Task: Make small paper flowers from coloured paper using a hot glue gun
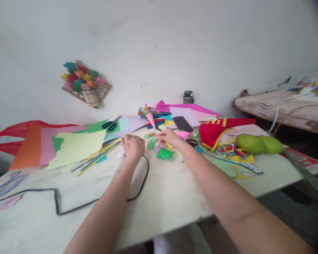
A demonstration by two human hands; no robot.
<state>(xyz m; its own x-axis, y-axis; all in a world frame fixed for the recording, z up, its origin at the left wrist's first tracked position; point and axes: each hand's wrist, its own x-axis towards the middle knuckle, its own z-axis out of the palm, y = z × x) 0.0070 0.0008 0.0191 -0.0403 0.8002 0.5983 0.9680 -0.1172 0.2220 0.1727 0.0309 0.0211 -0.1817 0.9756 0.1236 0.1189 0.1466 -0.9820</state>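
Observation:
My left hand [134,146], its fingers curled, rests against a white object [120,154] mostly hidden by the hand and forearm; its kind does not show. A black cord [146,176] loops out from beside that forearm. To the right, my right hand [169,137] has its thumb and fingertips pinched together over small paper cutouts; whatever is between them is too small to make out. Just ahead lies an orange and green paper flower [149,135]. Green paper cutouts [151,143] lie between the hands, with a shiny green packet [164,154] nearer to me.
Coloured paper sheets [76,148], scissors [111,124] and thin paper strips [99,157] lie left. A pink paper cone [150,120], phone [183,124] and dark flask [188,97] are at the back. Red cloth [214,133] and green fruits [250,144] lie right.

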